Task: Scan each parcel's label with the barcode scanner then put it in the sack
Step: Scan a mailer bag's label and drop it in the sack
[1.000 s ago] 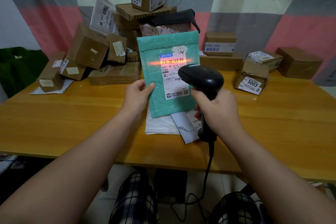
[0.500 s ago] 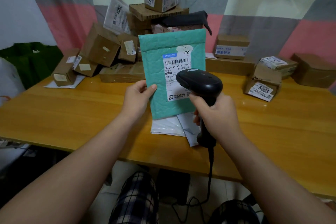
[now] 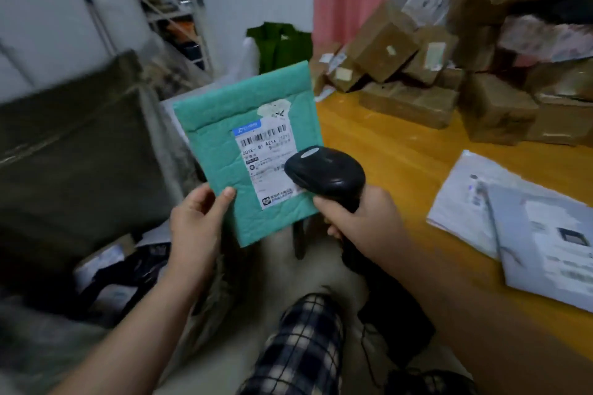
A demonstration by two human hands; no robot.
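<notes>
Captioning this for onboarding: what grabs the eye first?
The teal padded mailer, label toward the camera, held mid-frame by the left hand at its lower corner. The right hand grips the black barcode scanner in front of the label's lower right. Brown boxes pile on the wooden table, upper right.

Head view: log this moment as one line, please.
left hand: holds teal mailer by lower corner | right hand: grips scanner | scan beam: none visible | teal mailer: beside sack, not yet in
</notes>
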